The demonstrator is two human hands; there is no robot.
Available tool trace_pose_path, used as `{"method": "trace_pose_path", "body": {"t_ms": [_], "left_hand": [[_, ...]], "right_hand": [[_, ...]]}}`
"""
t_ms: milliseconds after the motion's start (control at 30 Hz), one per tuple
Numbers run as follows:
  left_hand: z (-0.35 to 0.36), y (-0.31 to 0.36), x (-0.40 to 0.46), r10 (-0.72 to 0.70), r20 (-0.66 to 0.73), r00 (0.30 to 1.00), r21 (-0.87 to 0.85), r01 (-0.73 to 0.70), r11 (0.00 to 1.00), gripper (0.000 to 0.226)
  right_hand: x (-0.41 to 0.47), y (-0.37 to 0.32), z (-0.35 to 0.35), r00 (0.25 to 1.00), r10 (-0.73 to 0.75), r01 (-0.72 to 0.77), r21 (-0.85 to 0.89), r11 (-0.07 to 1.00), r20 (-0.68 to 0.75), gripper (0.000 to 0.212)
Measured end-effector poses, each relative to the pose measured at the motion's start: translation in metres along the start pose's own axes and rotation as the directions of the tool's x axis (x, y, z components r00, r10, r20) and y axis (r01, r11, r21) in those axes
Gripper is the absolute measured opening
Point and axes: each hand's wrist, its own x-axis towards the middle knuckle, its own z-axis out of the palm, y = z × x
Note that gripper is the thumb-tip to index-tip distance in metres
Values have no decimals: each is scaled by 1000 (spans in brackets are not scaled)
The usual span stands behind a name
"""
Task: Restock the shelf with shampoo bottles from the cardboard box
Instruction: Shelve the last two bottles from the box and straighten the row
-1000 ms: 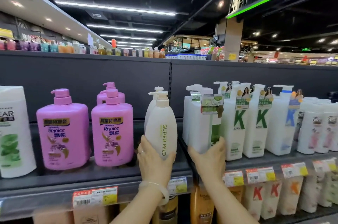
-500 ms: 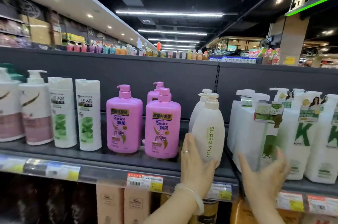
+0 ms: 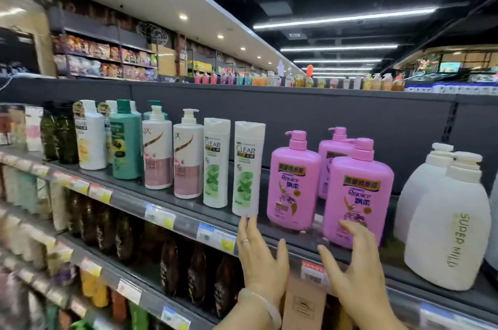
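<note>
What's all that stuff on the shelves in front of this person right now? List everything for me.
Rejoice pump bottles: three, pink, middle of the top shelf, one behind.
Super Mild bottles: two, cream white, far right.
Clear bottles: two, white with green leaves, left of the pink ones.
Lux pump bottles: two, white and pale pink.
Teal bottles: at least two, further left.
Dark green bottles: about two, near the left end.
Price tags: many, white, blue and yellow, along the shelf edges.
Lower-shelf bottles: blurred, mostly brown.
Left hand: open, below the Clear bottles.
Right hand: open, before a pink bottle.
</note>
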Motion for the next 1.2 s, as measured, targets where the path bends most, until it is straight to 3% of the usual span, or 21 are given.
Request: {"method": "trace_pose_path", "body": {"t_ms": [167, 433, 633, 767, 900, 1033, 1200], "left_hand": [[-40, -33, 47, -30, 10, 1000, 62, 29, 998, 73], [-93, -91, 113, -76, 89, 993, 306, 45, 951, 87], [-117, -125, 149, -56, 86, 995, 263, 31, 964, 94], [-127, -135, 185, -126, 40, 991, 146, 119, 982, 94], [-120, -136, 208, -149, 105, 983, 59, 144, 988, 103], [-109, -133, 223, -206, 175, 963, 112, 188, 976, 118], [-105, -133, 226, -219, 111, 969, 104, 207, 973, 79]], "right_hand": [[10, -26, 52, 998, -10, 11, -18, 1000, 66, 55], [22, -55, 118, 999, -21, 25, -109, 994, 45, 49], [20, -62, 146, 998, 27, -35, -155, 987, -54, 50], [23, -65, 148, 989, 57, -81, -178, 981, -135, 46], [21, -66, 148, 987, 36, -69, -208, 976, -160, 45], [21, -67, 147, 982, 56, -89, -182, 979, -179, 44], [19, -66, 149, 978, 67, -104, -184, 977, -199, 42]]}}
